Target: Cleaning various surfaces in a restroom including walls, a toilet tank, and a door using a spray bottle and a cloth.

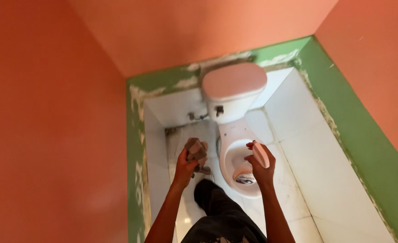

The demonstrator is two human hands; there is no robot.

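Observation:
I look down into a narrow toilet stall. My left hand (186, 163) grips a crumpled brown-grey cloth (196, 151) over the floor, left of the bowl. My right hand (261, 167) holds a small pale pink bottle or sprayer (260, 153) above the rim of the white toilet bowl (233, 155). Water and a dark patch show at the bottom of the bowl (245, 178). The cistern (233, 88) with its lid stands behind, against the back wall.
Orange walls close in on both sides, with a green band (343, 112) above white tiles. A water valve and hose (198, 116) sit left of the cistern. My dark-trousered leg (217, 202) stands on the white tiled floor.

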